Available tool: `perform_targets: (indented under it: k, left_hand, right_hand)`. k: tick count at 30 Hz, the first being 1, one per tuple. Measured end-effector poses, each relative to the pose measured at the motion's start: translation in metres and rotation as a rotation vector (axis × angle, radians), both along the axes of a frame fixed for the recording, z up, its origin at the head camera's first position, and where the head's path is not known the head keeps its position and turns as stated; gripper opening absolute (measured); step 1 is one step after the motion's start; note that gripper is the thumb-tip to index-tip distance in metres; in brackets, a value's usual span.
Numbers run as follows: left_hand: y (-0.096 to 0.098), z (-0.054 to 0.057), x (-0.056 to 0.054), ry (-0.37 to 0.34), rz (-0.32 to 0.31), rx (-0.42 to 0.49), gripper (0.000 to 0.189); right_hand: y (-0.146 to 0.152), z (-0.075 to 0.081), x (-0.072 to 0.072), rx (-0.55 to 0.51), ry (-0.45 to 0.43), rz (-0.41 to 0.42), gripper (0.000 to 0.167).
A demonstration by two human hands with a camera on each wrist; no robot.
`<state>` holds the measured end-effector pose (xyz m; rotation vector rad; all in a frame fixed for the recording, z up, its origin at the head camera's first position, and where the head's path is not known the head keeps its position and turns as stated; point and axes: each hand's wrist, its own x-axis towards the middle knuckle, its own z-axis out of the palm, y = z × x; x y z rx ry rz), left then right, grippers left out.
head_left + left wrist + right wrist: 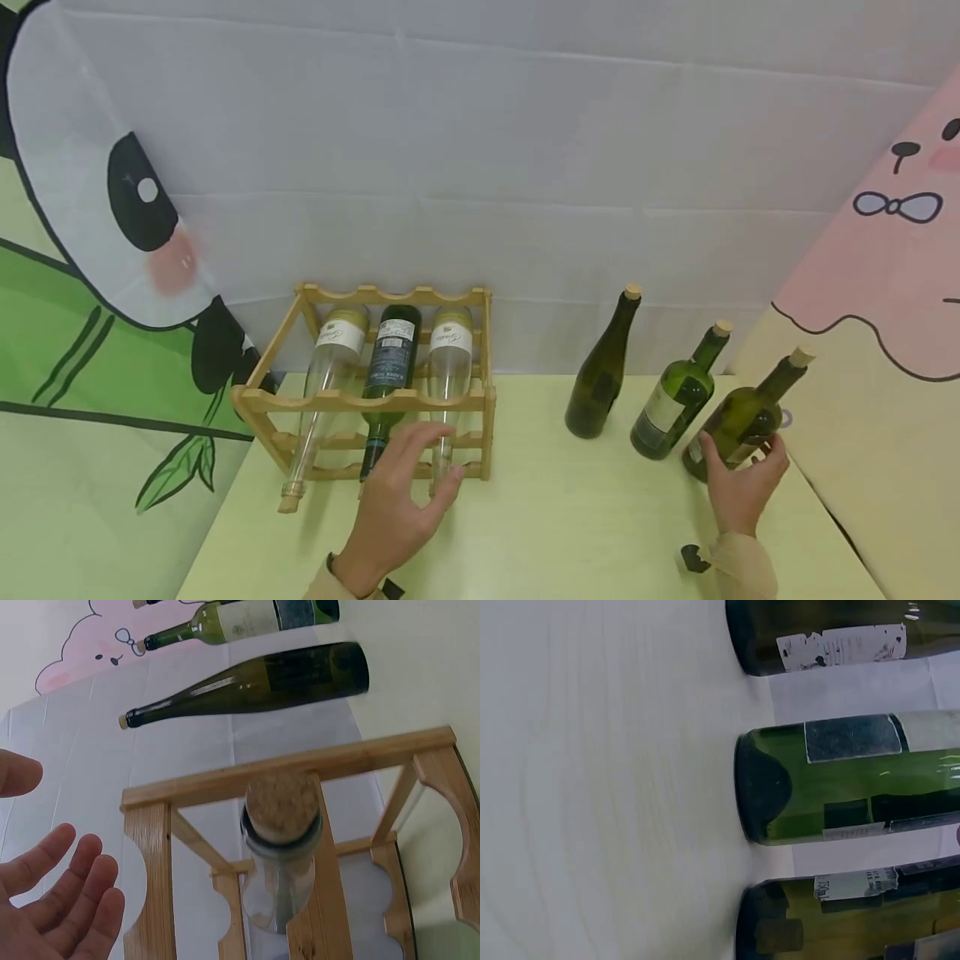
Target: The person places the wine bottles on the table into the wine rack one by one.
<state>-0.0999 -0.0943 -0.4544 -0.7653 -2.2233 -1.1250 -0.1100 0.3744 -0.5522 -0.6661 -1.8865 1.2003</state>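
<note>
My left hand [401, 492] hovers in front of a wooden wine rack [367, 402], fingers apart and nothing in them. A corked clear bottle [450, 358] lies beside it in the rack's right slot; its cork [281, 806] shows close up in the left wrist view. To its left lie a dark green labelled bottle [390, 358] and another clear bottle [330, 358], necks forward. On the right, my right hand [742, 487] grips the low body of an olive-green wine bottle [746, 417], thumb on the left and fingers on the right. That bottle stands upright on the table.
A green bottle with a pale label [672, 408] stands just left of the gripped one. Farther left is a dark slender bottle [603, 375]. All three standing bottles have corks. Behind the pale table [570, 517] hangs a white cloth backdrop [525, 167] with cartoon figures.
</note>
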Motion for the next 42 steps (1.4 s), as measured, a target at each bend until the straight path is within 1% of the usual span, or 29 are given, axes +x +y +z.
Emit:
perform_targets:
  k: [3,7,10,12,16,20,28,31,37,42]
  left_hand:
    - [0.006,0.001,0.000,0.003,-0.018,-0.004,0.049]
    - [0.011,-0.001,0.001,0.011,-0.022,-0.003,0.049]
    - [0.011,-0.003,0.003,0.007,-0.019,-0.008,0.049]
    - [0.011,-0.004,0.004,-0.004,-0.021,-0.010,0.049]
    - [0.008,-0.005,0.004,-0.015,-0.021,-0.013,0.050]
    - [0.006,-0.005,0.003,-0.007,-0.014,-0.021,0.048]
    - [0.001,-0.006,0.001,0.008,0.001,-0.044,0.047]
    - [-0.001,-0.006,0.002,0.002,0.012,-0.055,0.047]
    - [-0.003,-0.009,0.004,-0.040,0.046,-0.070,0.048]
    - [-0.002,-0.010,0.004,-0.049,0.044,-0.072,0.048]
  right_hand:
    - [0.006,-0.003,-0.008,-0.046,-0.038,0.038,0.096]
    - [0.012,-0.011,-0.014,-0.084,-0.110,0.059,0.098]
    - [0.014,-0.017,-0.016,-0.100,-0.167,0.050,0.102]
    - [0.015,-0.019,-0.015,-0.101,-0.182,0.036,0.103]
    - [0.014,-0.017,-0.009,-0.116,-0.194,0.024,0.103]
    - [0.013,-0.012,-0.001,-0.140,-0.207,0.047,0.105]
    - [0.004,-0.012,0.010,-0.121,-0.220,0.053,0.106]
    - [-0.003,-0.014,0.015,-0.112,-0.239,0.082,0.106]
    - [-0.019,-0.013,0.027,-0.123,-0.292,0.147,0.108]
    - [-0.032,-0.010,0.035,-0.102,-0.312,0.193,0.104]
